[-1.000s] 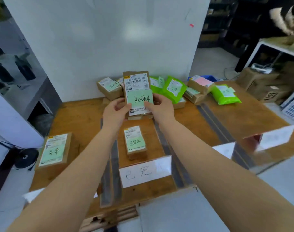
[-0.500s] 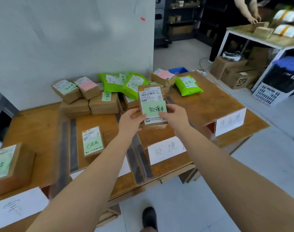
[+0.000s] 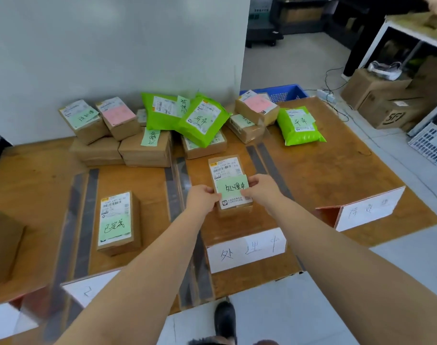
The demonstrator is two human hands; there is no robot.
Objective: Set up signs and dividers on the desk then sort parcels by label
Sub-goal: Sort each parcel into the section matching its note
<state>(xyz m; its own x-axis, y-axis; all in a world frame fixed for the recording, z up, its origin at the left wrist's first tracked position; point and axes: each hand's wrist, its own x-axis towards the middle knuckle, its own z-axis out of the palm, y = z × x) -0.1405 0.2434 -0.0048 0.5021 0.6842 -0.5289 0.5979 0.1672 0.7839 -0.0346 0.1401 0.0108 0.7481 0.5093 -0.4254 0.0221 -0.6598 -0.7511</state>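
Wooden desk (image 3: 337,155) is seen against a pale wall panel (image 3: 112,46); grey floor runs along the near edge and off the right edge. Desk top is split into lanes by dark divider strips (image 3: 88,215); three strip pairs are counted.

Off the right edge: cardboard cartons (image 3: 376,95) on the floor, a white-framed table (image 3: 396,31), a blue crate (image 3: 284,92) behind the far right corner.

Signs along the near edge: four white cards are visible; the sign (image 3: 246,250) in the middle lane is fully readable, one (image 3: 369,210) stands near the right corner, two at the left are cut off or blurred.

Parcels: three green mailer bags (image 3: 202,120) along the far edge; the brown boxes (image 3: 145,150) piled there cannot be counted exactly (some are hidden under the bags). One sorted box (image 3: 117,222) lies in the lane left of middle; one more box (image 3: 3,242) is at the left edge.

The held parcel (image 3: 231,185) is in the middle lane, beyond its sign; whether it touches the desk cannot be told. It is gripped by the left hand (image 3: 202,197) at its left side and the right hand (image 3: 262,189) at its right, fingers curled round the edges, thumbs on the green note (image 3: 233,188).
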